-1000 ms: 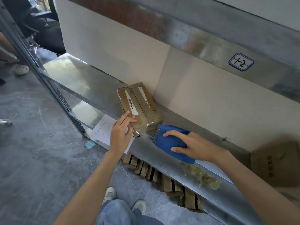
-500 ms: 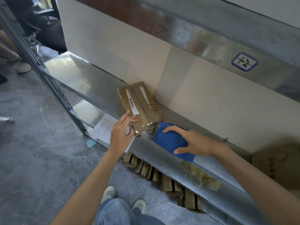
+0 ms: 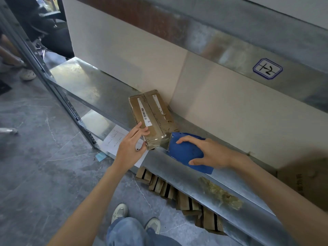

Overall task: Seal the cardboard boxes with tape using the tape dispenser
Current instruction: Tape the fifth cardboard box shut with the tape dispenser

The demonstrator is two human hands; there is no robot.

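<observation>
The box (image 3: pixel 152 118) lay flat on the metal shelf (image 3: pixel 85 86) just left of the frame's centre, its far end close against the pale wall panel (image 3: pixel 134 64) and its near end reaching the shelf's front edge. A white barcode label (image 3: pixel 144 112) ran along its top, and glossy clear tape wrapped its near end. The left hand (image 3: pixel 130 148) rested on the box's near left corner, fingers straight and laid on the top face, thumb down by the end face, nothing curled round it. The right hand (image 3: pixel 209 151) gripped the blue dispenser (image 3: pixel 186 153) just right of centre, fingers curved over its upper side and thumb on its lower side; the dispenser's front edge touched the taped near right corner of the box. A printed paper (image 3: pixel 115 141) lay beneath the left hand on the lower shelf level. A crumpled wad of tape (image 3: pixel 220 192) sat on the shelf lip at lower right, and flattened cardboard pieces (image 3: pixel 177 190) stood in a row on the floor beneath it. A blue-framed tag (image 3: pixel 267 68) marked "12" was stuck on the upper rail at upper right. A brown carton (image 3: pixel 305 176) showed blurred at the right edge. The person's two shoes (image 3: pixel 119 212) and jeans showed at bottom centre on the grey floor (image 3: pixel 35 174).
</observation>
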